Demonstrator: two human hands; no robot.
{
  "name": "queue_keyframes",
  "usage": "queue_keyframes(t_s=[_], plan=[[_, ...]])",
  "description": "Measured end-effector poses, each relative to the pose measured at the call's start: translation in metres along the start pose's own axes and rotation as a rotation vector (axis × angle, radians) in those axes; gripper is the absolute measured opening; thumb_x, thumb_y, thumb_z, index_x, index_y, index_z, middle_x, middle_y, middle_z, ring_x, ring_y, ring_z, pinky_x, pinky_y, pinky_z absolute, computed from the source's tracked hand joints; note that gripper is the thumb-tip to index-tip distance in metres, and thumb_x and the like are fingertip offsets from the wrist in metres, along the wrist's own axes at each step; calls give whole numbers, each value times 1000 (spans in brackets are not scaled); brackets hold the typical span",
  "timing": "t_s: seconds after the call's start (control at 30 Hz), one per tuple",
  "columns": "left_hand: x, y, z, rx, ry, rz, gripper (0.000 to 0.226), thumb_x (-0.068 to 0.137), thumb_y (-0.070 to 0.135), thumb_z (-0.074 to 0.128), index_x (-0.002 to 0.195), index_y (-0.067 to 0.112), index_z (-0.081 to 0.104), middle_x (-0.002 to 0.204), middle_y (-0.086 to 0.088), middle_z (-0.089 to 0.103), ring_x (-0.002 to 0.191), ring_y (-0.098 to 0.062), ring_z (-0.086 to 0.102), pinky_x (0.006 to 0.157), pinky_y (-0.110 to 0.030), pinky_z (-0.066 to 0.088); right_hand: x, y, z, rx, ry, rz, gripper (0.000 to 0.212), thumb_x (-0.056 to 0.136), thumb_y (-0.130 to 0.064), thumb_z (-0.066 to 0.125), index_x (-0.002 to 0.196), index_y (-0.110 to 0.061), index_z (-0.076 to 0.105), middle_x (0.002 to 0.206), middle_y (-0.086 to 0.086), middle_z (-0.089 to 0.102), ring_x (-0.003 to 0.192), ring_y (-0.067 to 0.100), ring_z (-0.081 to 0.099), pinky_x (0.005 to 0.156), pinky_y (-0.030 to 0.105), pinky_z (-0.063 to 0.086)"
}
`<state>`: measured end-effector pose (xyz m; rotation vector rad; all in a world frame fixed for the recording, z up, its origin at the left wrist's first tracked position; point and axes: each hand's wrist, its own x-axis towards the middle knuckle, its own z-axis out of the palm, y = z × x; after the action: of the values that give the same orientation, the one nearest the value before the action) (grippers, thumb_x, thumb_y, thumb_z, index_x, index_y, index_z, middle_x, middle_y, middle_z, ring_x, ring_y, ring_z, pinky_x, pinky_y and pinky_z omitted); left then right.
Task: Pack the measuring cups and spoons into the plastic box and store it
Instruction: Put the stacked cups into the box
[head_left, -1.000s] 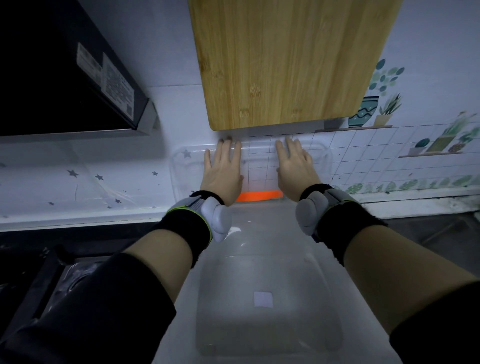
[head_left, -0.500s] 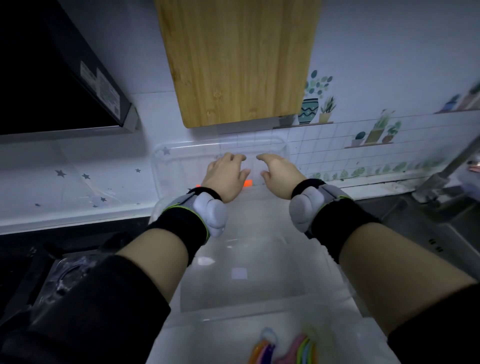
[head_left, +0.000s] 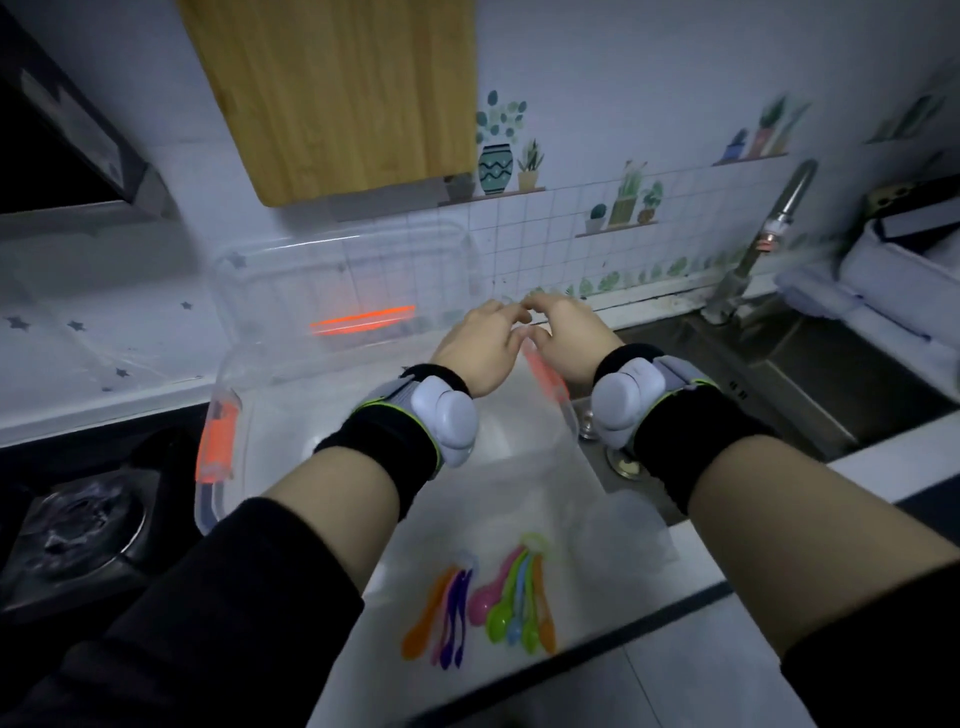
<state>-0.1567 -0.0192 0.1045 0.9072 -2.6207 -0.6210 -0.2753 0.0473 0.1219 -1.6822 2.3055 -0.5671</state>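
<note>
A clear plastic box (head_left: 244, 395) with orange latches stands open on the white counter. Its clear lid (head_left: 337, 280) leans upright against the wall behind it. My left hand (head_left: 483, 345) and my right hand (head_left: 566, 335) meet at the box's far right corner, fingers bent, over the right orange latch (head_left: 545, 376). Blur hides whether they grip anything. Two bunches of coloured measuring spoons lie on the counter in front of the box: an orange-purple bunch (head_left: 447, 610) and a pink-green bunch (head_left: 519, 605).
A gas burner (head_left: 78, 525) sits to the left. To the right lie a steel sink (head_left: 779, 374) and its faucet (head_left: 774, 223). A wooden cutting board (head_left: 337, 93) hangs on the wall above, next to a dark range hood (head_left: 62, 145).
My view has swung down and right, bringing the spoons and sink into sight. Both hands left the lid's flat face, curled, and shifted to the box's right far corner.
</note>
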Motion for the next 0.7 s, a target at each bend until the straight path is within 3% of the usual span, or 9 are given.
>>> queue_keyframes(t_s=[0.2, 0.4, 0.53, 0.63, 0.7], plan=[[-16, 50, 41, -88, -97, 141, 34, 97, 13, 37, 128, 12, 51, 124, -12, 51, 117, -28, 48, 100, -35, 38, -55, 50, -6, 51, 0, 119, 25, 91, -14, 50, 115, -10, 57, 115, 15, 64, 111, 32, 57, 90, 36, 47], [-38, 90, 88, -124, -235, 272, 32, 97, 12, 38, 127, 12, 51, 121, -13, 50, 114, -28, 50, 99, -38, 39, -108, 102, 2, 68, -58, 274, 22, 92, -15, 48, 112, -10, 57, 112, 18, 64, 108, 33, 58, 80, 28, 38], [-43, 95, 110, -124, -363, 239, 41, 97, 6, 36, 137, 9, 42, 132, -15, 44, 125, -28, 44, 105, -34, 32, -129, 122, 12, 8, -110, 329, 29, 93, -15, 47, 120, -13, 57, 116, 17, 64, 111, 34, 56, 89, 34, 42], [-46, 94, 120, -126, -499, 172, 48, 92, -2, 37, 139, 6, 36, 134, -19, 40, 127, -31, 40, 105, -31, 29, -145, 129, 19, 21, -167, 384, 28, 93, -13, 47, 118, -13, 59, 116, 14, 64, 109, 31, 58, 82, 27, 39], [-52, 92, 126, -107, -561, 123, 48, 95, 8, 41, 142, 10, 31, 138, -18, 37, 127, -32, 40, 103, -34, 31, -155, 131, 24, 10, -219, 432, 27, 94, -15, 46, 115, -11, 61, 115, 14, 64, 106, 31, 58, 78, 26, 38]])
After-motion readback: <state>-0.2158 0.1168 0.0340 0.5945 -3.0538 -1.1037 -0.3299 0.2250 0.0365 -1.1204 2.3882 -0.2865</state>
